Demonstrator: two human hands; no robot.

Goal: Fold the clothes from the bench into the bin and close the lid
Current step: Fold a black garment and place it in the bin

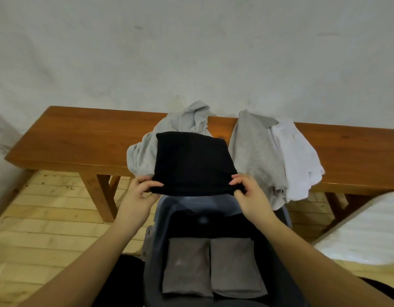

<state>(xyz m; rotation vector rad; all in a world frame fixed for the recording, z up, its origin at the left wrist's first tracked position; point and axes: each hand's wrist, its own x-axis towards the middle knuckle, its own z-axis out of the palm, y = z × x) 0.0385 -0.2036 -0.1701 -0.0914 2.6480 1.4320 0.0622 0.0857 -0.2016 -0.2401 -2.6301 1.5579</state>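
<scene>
Head view, hands (138, 191) pinching black garment's (191, 162) edge

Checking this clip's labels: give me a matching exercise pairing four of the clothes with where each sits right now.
Things:
1. black garment
2. two grey-brown folded pieces
3. white garment
4. light grey crumpled garment

Places:
A. lying side by side inside the bin
B. on the bench, behind the black one
C. pinched at its near edge by the left hand and right hand
D. draped over the bench's front edge, furthest right

Pairs: 1-C, 2-A, 3-D, 4-B
</scene>
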